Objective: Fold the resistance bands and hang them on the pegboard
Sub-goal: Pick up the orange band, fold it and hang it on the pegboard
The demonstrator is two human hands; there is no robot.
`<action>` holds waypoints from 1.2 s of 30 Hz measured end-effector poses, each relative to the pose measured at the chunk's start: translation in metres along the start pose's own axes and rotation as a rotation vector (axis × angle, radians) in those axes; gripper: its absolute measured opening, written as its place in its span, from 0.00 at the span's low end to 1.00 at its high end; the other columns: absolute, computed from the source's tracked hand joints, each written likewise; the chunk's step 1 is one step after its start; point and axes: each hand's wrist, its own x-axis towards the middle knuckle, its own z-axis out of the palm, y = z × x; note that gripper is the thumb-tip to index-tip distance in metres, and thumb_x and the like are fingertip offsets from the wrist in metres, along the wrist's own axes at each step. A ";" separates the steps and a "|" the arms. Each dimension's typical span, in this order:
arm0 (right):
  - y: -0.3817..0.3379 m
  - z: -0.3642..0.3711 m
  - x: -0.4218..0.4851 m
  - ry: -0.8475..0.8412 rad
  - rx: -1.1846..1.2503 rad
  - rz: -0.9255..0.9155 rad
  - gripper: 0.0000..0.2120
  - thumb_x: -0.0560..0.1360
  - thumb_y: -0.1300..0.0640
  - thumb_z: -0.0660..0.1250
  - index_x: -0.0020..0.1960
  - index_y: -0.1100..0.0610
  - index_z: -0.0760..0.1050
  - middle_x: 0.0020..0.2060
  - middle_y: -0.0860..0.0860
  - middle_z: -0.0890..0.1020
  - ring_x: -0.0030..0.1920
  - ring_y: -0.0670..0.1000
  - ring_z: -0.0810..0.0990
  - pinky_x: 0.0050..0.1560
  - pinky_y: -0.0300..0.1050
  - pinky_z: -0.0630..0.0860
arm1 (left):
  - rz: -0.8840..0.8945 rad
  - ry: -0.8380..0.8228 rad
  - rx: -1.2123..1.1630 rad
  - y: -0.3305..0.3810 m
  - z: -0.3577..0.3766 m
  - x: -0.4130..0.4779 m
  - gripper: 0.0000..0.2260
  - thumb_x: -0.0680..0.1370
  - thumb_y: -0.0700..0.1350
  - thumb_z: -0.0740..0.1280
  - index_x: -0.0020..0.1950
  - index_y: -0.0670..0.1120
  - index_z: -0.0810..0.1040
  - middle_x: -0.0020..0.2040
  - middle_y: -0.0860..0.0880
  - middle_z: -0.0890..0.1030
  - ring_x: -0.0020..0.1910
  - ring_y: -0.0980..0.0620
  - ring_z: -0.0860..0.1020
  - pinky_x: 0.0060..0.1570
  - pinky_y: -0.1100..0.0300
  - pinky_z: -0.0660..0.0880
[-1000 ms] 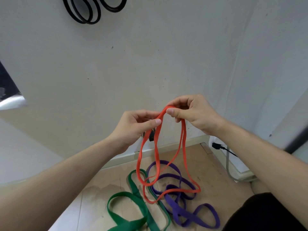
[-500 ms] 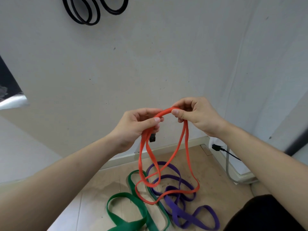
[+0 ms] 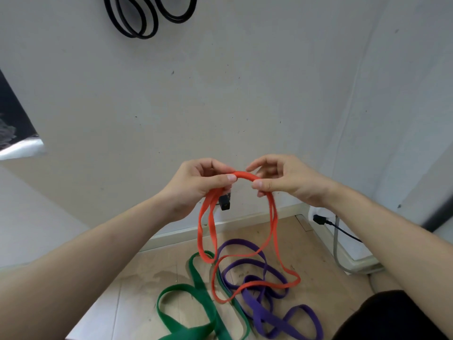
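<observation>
An orange resistance band [image 3: 274, 231] hangs in loops from both hands at mid-frame. My left hand [image 3: 198, 185] pinches its top on the left, with two strands dropping below the palm. My right hand [image 3: 282, 179] pinches the same top stretch a little to the right, and a short arc of band spans the gap between the thumbs. The band's lower loops reach the floor. A green band [image 3: 193, 298] and a purple band [image 3: 259, 307] lie tangled on the wooden floor below. Black bands [image 3: 137, 18] hang on the wall at the top.
A white wall fills the view ahead, with a baseboard [image 3: 245, 223] at its foot. A small black plug [image 3: 225, 204] sits on the wall behind my hands. A black cable [image 3: 326, 220] and a grey hose run along the right corner. A dark object [image 3: 9, 123] juts in at left.
My hands have drawn apart, so the orange band's top now forms a short arc between them. My left hand has gathered a second strand. The lower loops have shifted on the floor.
</observation>
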 end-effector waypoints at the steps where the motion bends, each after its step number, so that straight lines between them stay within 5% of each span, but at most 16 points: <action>1: -0.002 0.007 0.000 -0.032 -0.004 -0.002 0.18 0.71 0.56 0.75 0.60 0.56 0.78 0.46 0.59 0.85 0.45 0.56 0.86 0.53 0.48 0.82 | 0.001 -0.011 -0.006 -0.001 0.003 0.000 0.11 0.69 0.42 0.77 0.49 0.40 0.84 0.44 0.37 0.84 0.43 0.42 0.82 0.49 0.51 0.82; 4: -0.008 0.029 0.001 0.001 -0.010 -0.078 0.16 0.73 0.57 0.75 0.59 0.58 0.79 0.46 0.58 0.86 0.44 0.54 0.86 0.52 0.48 0.83 | 0.004 -0.026 -0.019 -0.002 0.009 -0.001 0.14 0.69 0.42 0.77 0.52 0.39 0.83 0.49 0.33 0.85 0.45 0.38 0.83 0.52 0.46 0.81; 8: -0.011 0.029 0.003 0.097 -0.008 -0.103 0.11 0.71 0.60 0.75 0.53 0.62 0.83 0.42 0.57 0.87 0.41 0.51 0.87 0.45 0.44 0.83 | -0.032 -0.013 -0.005 0.000 0.007 -0.001 0.09 0.76 0.39 0.74 0.55 0.40 0.82 0.48 0.38 0.86 0.46 0.41 0.86 0.48 0.54 0.84; 15: -0.004 0.020 0.006 0.169 -0.041 -0.117 0.05 0.75 0.64 0.73 0.50 0.61 0.83 0.37 0.56 0.86 0.35 0.53 0.85 0.41 0.42 0.81 | -0.071 -0.077 0.104 -0.013 -0.002 -0.001 0.13 0.78 0.37 0.72 0.61 0.41 0.75 0.51 0.42 0.87 0.50 0.40 0.86 0.53 0.48 0.83; 21: -0.001 0.011 0.006 0.225 0.018 -0.117 0.03 0.74 0.65 0.73 0.47 0.59 0.82 0.33 0.53 0.85 0.32 0.53 0.82 0.39 0.44 0.81 | -0.110 -0.125 0.408 -0.039 -0.020 0.001 0.07 0.77 0.39 0.74 0.54 0.45 0.83 0.50 0.46 0.87 0.49 0.51 0.84 0.55 0.54 0.80; 24: 0.003 0.010 0.004 0.240 0.033 -0.116 0.03 0.75 0.65 0.73 0.46 0.59 0.82 0.33 0.54 0.84 0.31 0.52 0.82 0.38 0.43 0.81 | -0.138 -0.177 0.486 -0.050 -0.016 -0.001 0.07 0.77 0.42 0.74 0.54 0.49 0.84 0.52 0.48 0.87 0.53 0.47 0.84 0.55 0.54 0.81; 31: 0.011 -0.004 0.004 0.291 0.070 -0.103 0.02 0.75 0.65 0.72 0.46 0.59 0.82 0.33 0.54 0.84 0.30 0.51 0.81 0.37 0.42 0.80 | -0.170 -0.203 0.403 -0.055 0.004 -0.002 0.09 0.76 0.46 0.75 0.55 0.46 0.83 0.53 0.46 0.86 0.56 0.45 0.84 0.57 0.50 0.80; 36: 0.012 -0.009 0.003 0.313 0.083 -0.104 0.01 0.76 0.65 0.72 0.46 0.61 0.82 0.31 0.53 0.83 0.29 0.50 0.81 0.35 0.40 0.79 | -0.142 -0.166 0.355 -0.054 0.016 -0.001 0.13 0.73 0.46 0.78 0.54 0.43 0.83 0.50 0.42 0.86 0.49 0.47 0.85 0.54 0.48 0.81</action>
